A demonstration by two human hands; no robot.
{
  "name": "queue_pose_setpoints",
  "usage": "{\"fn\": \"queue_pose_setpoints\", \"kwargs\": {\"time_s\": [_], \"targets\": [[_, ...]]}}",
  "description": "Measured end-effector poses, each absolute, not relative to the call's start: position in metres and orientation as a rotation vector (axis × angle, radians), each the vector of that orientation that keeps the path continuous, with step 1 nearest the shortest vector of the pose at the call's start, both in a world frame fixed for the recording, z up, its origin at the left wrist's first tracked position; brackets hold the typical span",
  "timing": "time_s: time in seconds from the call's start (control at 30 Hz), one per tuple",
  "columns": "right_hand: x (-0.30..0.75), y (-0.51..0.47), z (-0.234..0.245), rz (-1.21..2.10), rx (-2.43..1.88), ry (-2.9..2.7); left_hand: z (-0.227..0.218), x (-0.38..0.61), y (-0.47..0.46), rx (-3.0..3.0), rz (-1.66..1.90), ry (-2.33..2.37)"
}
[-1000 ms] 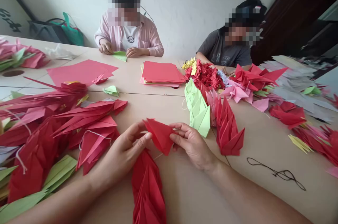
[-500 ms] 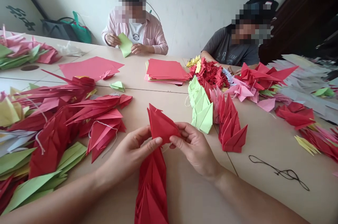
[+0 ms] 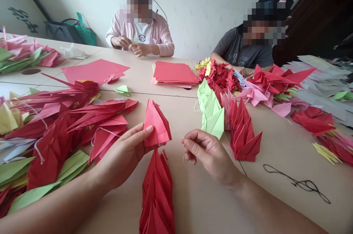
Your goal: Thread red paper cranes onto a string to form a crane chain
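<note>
My left hand (image 3: 138, 138) grips a folded red paper piece (image 3: 157, 123), thumb on its front face and fingers behind. Just below it, a chain of nested red folded paper pieces (image 3: 157, 197) runs down to the bottom edge of the view. To the right, my right hand (image 3: 204, 151) is closed in a pinch, apart from the red piece. A thin pale thread (image 3: 182, 137) shows at its fingertips; whether a needle is there too is too small to tell. A green folded-paper chain (image 3: 211, 112) and a red one (image 3: 244, 134) stand beyond my right hand.
Heaps of red, green and yellow folded paper (image 3: 55, 127) cover the left side. A stack of red sheets (image 3: 175, 74) lies mid-table. A black cord loop (image 3: 298, 182) rests at right. Two people sit opposite, one in a pink shirt (image 3: 162, 35), one in a grey shirt (image 3: 237, 46).
My right hand has moved off the red piece to the right, and my left hand has turned it and shifted it left. The person in pink has lowered and folded the green sheet.
</note>
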State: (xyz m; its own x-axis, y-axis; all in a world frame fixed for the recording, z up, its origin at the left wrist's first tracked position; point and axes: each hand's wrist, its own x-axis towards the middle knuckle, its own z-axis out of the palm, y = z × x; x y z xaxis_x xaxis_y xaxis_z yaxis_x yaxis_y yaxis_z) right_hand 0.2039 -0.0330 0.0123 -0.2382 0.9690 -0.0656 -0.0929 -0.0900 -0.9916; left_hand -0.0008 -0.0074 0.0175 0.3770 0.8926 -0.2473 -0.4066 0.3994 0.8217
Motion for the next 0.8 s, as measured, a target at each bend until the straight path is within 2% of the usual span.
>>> {"fn": "queue_pose_setpoints", "kwargs": {"time_s": [0.23, 0.43, 0.6, 0.8], "targets": [[0.218, -0.023, 0.025, 1.685, -0.932, -0.847, 0.019, -0.006, -0.006, 0.766, 0.8, 0.773], [0.224, -0.014, 0.02, 1.549, -1.042, -0.73, 0.021, -0.003, -0.014, 0.785, 0.726, 0.791], [0.221, -0.018, 0.016, 1.43, -1.073, -1.028, 0.019, -0.001, -0.015, 0.987, 0.75, 0.802], [0.206, -0.032, 0.021, 1.652, -1.09, -1.353, 0.011, 0.003, -0.018, 1.233, 0.731, 0.773]]}}
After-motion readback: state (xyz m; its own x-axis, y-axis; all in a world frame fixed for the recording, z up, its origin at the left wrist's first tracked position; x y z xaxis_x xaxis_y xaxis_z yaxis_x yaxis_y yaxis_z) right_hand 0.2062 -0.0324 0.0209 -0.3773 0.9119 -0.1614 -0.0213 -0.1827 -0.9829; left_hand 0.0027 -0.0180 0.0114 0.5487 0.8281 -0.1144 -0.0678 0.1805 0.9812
